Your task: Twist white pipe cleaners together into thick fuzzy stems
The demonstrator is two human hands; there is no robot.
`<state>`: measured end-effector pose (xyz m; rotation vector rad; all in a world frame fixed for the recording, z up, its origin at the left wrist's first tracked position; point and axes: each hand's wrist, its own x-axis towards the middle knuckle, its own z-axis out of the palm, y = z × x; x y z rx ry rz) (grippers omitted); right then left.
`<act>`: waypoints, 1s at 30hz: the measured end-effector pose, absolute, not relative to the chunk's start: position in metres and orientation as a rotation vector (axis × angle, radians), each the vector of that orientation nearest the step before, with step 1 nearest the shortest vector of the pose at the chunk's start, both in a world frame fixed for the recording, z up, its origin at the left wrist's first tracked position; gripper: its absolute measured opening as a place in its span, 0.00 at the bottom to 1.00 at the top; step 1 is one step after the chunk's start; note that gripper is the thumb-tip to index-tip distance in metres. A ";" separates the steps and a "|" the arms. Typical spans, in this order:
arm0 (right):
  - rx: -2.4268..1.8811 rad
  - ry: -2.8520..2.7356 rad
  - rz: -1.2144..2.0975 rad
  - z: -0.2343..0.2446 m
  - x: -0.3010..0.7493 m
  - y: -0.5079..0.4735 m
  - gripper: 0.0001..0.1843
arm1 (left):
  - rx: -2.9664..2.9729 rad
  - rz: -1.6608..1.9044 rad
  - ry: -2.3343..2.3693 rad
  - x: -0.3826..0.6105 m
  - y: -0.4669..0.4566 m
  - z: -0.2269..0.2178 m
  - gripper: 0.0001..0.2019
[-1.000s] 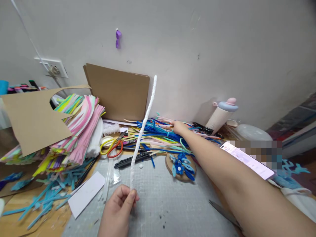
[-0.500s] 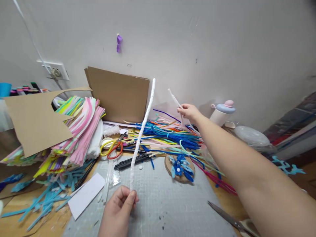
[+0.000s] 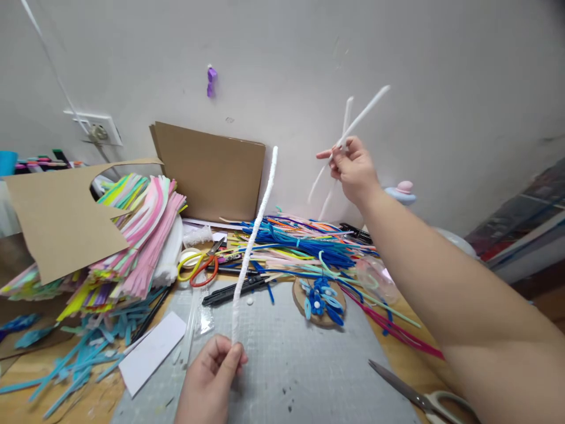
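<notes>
My left hand (image 3: 217, 374) pinches the lower end of a long white wrapped stem (image 3: 252, 241), which stands upright and leans a little right. Raised in front of the wall, my right hand (image 3: 352, 168) is closed on white pipe cleaners (image 3: 367, 112) that cross each other; their lower ends are blurred. Beneath that hand lies a heap of coloured pipe cleaners (image 3: 304, 244), mostly blue. On the grey cutting mat (image 3: 273, 365) a round wooden slice bears a blue pipe-cleaner flower (image 3: 318, 301).
Scissors with red and yellow handles (image 3: 205, 268) lie by a black cutter (image 3: 236, 290). More scissors (image 3: 410, 388) rest at the mat's right edge. Bundled pastel pipe cleaners (image 3: 145, 235) and cut cardboard (image 3: 57, 218) crowd the left. A cardboard sheet (image 3: 209, 171) leans on the wall.
My right hand has risen from just above the pipe-cleaner heap, lifting the white pipe cleaners up before the wall. My left hand has stayed almost still with the white stem.
</notes>
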<state>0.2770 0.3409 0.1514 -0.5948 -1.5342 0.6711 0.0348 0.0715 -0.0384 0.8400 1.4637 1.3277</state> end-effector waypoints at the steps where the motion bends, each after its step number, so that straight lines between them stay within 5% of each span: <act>1: -0.573 -1.532 0.640 0.160 0.276 0.334 0.12 | 0.837 1.326 1.463 0.035 0.072 -0.038 0.20; 7: -0.835 -1.657 0.818 0.180 0.272 0.273 0.10 | 0.904 1.316 1.490 0.028 0.072 -0.032 0.19; 14: -1.280 -1.937 1.743 0.059 0.236 0.151 0.05 | 0.940 1.364 1.475 0.026 0.070 -0.014 0.16; 20: -1.322 -1.997 1.328 -0.005 0.222 0.120 0.08 | 1.020 1.362 1.427 0.032 0.064 -0.012 0.12; 30: -1.223 -1.985 0.683 0.040 0.266 0.098 0.09 | 1.035 1.254 1.220 0.038 0.061 -0.009 0.12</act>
